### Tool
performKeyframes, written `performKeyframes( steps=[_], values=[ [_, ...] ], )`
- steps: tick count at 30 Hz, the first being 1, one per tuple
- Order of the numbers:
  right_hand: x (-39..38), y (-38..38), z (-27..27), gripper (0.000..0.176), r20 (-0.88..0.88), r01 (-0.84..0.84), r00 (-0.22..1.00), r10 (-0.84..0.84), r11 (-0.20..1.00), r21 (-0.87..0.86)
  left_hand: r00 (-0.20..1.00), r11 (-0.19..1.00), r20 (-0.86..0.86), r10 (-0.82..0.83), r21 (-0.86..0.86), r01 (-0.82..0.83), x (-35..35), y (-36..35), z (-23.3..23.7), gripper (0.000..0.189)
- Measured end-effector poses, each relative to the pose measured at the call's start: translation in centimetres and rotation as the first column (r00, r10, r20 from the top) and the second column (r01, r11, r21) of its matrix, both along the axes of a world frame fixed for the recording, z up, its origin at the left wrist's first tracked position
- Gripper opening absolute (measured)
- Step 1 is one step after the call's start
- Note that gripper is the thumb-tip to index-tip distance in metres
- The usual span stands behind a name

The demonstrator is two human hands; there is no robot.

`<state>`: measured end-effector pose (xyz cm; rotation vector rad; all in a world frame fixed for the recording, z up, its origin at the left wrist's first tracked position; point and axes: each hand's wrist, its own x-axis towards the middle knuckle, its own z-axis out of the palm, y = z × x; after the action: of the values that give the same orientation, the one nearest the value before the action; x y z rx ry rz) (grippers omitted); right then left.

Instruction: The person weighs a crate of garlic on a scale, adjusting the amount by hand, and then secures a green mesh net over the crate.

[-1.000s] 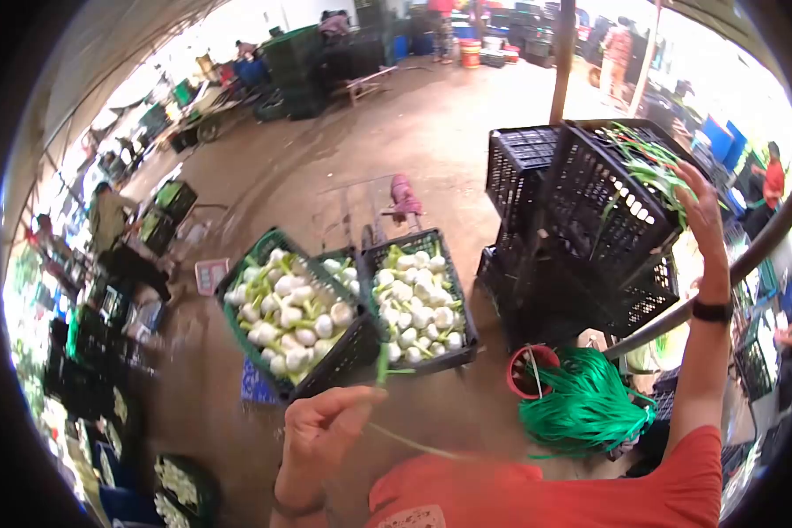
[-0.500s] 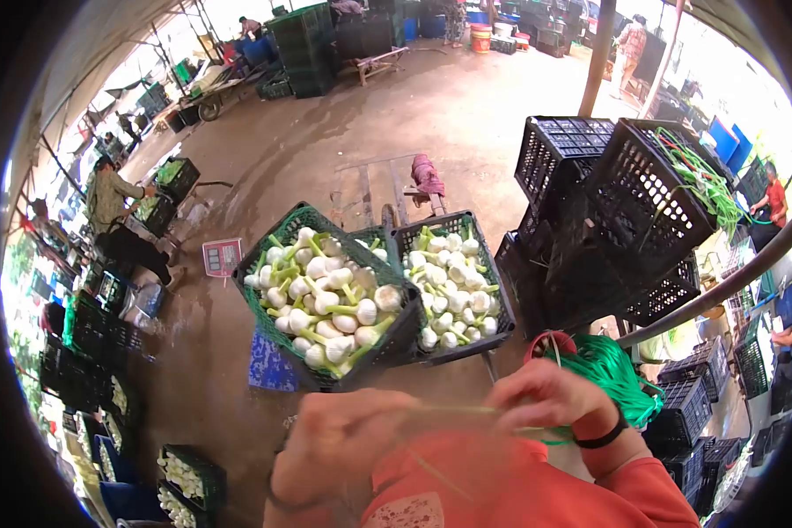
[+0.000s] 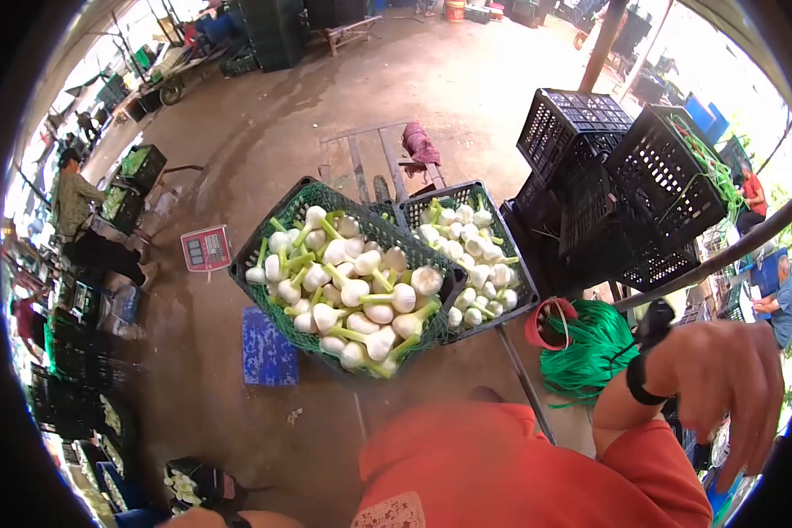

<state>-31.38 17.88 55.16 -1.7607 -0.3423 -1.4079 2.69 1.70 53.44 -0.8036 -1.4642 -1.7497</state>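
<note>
My right hand (image 3: 722, 392), with a dark band at the wrist, is raised at the right side, a little blurred. Its fingers stretch downward and apart, with nothing seen in them. Only a bit of my left hand (image 3: 192, 519) shows at the bottom edge; its fingers are out of frame. In front of me, a crate lined with green net (image 3: 253, 304) is heaped with garlic bulbs (image 3: 352, 290) on short green stems. A second black crate (image 3: 524, 283) of garlic stands against it on the right. Nearest my right hand lies a bundle of green plastic strips (image 3: 594, 352).
A red bucket (image 3: 537, 330) stands beside the strips. Black crates (image 3: 581, 189) are stacked at the right, near a curved pole (image 3: 730, 251). A red scale (image 3: 207, 250) and a blue board (image 3: 268, 348) are at left. People work on both sides, one by a cart (image 3: 84, 198).
My hands were together before my chest with a thin strip stretched between them. Now they are wide apart, right hand out right, left hand down left, and the strip is no longer seen.
</note>
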Motion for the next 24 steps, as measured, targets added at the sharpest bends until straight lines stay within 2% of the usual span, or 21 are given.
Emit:
performKeyframes(
  steps=[1,2,3,4,5,6,7,8,9,11,12,14,15,17,19,21,22,24],
  values=[
    [0.3,-1.0,-1.8,0.023,0.135,-0.003,0.991,-0.011,0.995,0.104,0.829,0.983,0.534,-0.163,0.162,0.089,2.1,-2.6,-0.1,0.030],
    [-0.2,0.6,-5.5,0.018,0.309,0.012,0.932,-0.190,0.868,0.496,0.833,0.982,0.528,-0.166,0.166,0.091,2.8,-2.9,-2.6,0.030],
    [0.2,0.0,-9.7,0.021,-0.171,0.737,0.467,-0.867,0.276,0.617,0.614,0.912,0.720,0.324,-0.065,-0.404,0.7,-2.6,-4.4,0.056],
    [0.0,-2.4,-8.9,0.031,-0.602,0.791,0.491,-0.629,0.032,0.611,0.155,0.584,0.736,0.659,-0.371,-0.722,-1.1,-2.6,-6.6,0.084],
    [-0.5,-4.2,-13.9,0.042,-0.827,0.907,0.284,-0.485,-0.143,0.396,0.160,0.556,0.578,0.800,-0.615,-0.559,-2.3,-3.1,-9.5,0.083],
    [-0.1,-4.0,-18.5,0.068,-0.937,0.985,0.062,-0.343,-0.128,0.112,0.205,0.443,0.393,0.896,-0.815,-0.374,-3.6,-3.6,-12.5,0.082],
    [0.6,-3.8,-21.7,0.088,-0.937,0.994,0.082,-0.339,-0.043,0.103,0.181,0.462,0.427,0.886,-0.848,-0.259,-4.9,-2.6,-14.8,0.089],
    [2.3,-4.1,-21.9,0.098,-0.931,0.998,0.041,-0.363,-0.021,0.052,0.159,0.348,0.331,0.930,-0.933,-0.096,-6.3,-1.8,-16.7,0.100],
    [3.5,-5.2,-22.3,0.098,-0.935,0.998,0.047,-0.351,-0.014,0.056,0.150,0.359,0.343,0.927,-0.929,-0.095,-7.8,-1.4,-18.1,0.100],
    [5.7,-6.7,-22.9,0.069,-0.859,0.987,-0.038,-0.511,-0.154,0.048,0.127,0.067,0.057,0.990,-0.995,-0.072,-10.4,-1.3,-20.6,0.071],
    [5.7,-7.2,-24.5,0.069,-0.856,0.986,-0.039,-0.515,-0.160,0.052,0.133,0.061,0.052,0.990,-0.996,-0.069,-11.3,-2.0,-22.3,0.071],
    [4.7,-8.9,-28.7,0.027,-0.816,0.998,-0.003,-0.578,-0.057,0.037,0.068,0.319,0.325,0.943,-0.944,0.089,-12.3,-4.2,-24.5,0.031],
    [4.7,-10.1,-27.9,0.027,-0.808,0.998,0.002,-0.589,-0.051,0.039,0.062,0.306,0.312,0.948,-0.948,0.088,-12.6,-5.0,-23.8,0.031],
    [5.0,-11.5,-24.6,0.003,-0.761,0.996,0.025,-0.648,-0.047,0.073,0.164,0.454,0.424,0.891,-0.812,-0.367,-13.1,-5.7,-22.1,0.008],
    [5.3,-12.9,-22.4,0.005,-0.706,0.998,0.053,-0.706,0.011,0.065,0.186,0.488,0.453,0.872,-0.778,-0.395,-14.2,-6.3,-20.6,0.006],
    [5.1,-13.6,-22.7,0.011,-0.661,0.987,0.156,-0.734,0.143,0.074,0.229,0.481,0.423,0.876,-0.739,-0.472,-14.6,-6.8,-21.4,0.013],
    [4.9,-13.6,-22.9,0.011,-0.652,0.988,0.147,-0.744,0.136,0.067,0.238,0.475,0.411,0.880,-0.743,-0.472,-14.6,-7.0,-21.2,0.013],
    [5.0,-13.2,-23.6,0.017,-0.772,0.981,0.122,-0.623,0.195,-0.002,0.141,0.691,0.712,0.688,-0.582,-0.429,-14.2,-7.3,-20.3,0.027]
  ],
)
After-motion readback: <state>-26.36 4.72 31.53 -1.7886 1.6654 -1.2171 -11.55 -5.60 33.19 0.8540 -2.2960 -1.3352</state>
